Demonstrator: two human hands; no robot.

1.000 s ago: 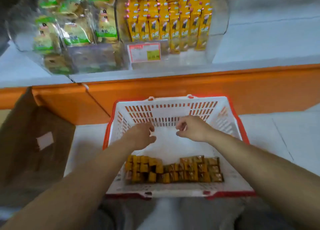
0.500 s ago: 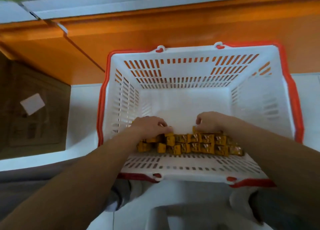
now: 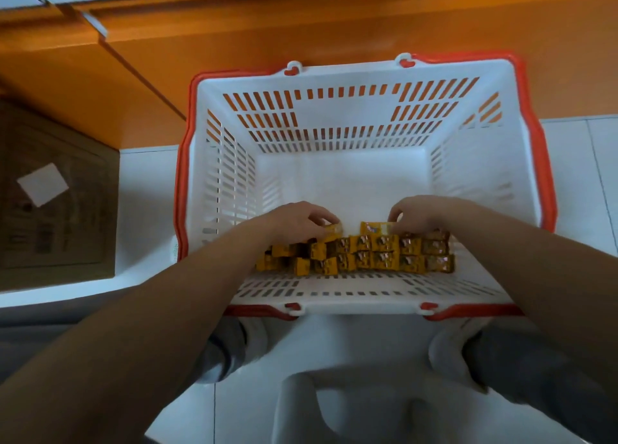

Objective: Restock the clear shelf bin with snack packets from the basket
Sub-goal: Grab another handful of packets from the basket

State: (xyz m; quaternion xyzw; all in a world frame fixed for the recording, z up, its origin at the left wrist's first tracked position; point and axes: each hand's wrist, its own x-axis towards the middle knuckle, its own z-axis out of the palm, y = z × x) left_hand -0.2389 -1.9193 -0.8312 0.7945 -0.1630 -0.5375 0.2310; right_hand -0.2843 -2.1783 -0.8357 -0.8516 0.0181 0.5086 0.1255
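Snack packets (image 3: 368,254), yellow and orange with brown print, are seen lying in rows along the near side of the basket floor. Only the head view is given. The basket (image 3: 521,162), white with slotted walls and a red rim, is set on a pale tiled floor (image 3: 568,136) just in front of an orange shelf base (image 3: 301,19). The far half of the basket floor is left bare. The clear shelf bin is not taken in by this view.

The left hand (image 3: 297,219) is reached down into the basket at the left end of the rows. Its fingers (image 3: 321,217) are curled, and one yellow packet (image 3: 334,230) is pinched at their tips, raised slightly above the rest. The right hand (image 3: 421,214) is lowered over the right part of the rows, its fingers bent downward and closed on the end of another packet (image 3: 374,227), which is lifted at the far edge of the rows. The two held packets are kept apart by a small gap of white basket floor.

A brown cardboard box (image 3: 57,203) bearing a white label (image 3: 42,184) is seen on the floor to the left, near the basket but not touching it. Grey trouser legs (image 3: 521,363) are visible below the basket's near rim.
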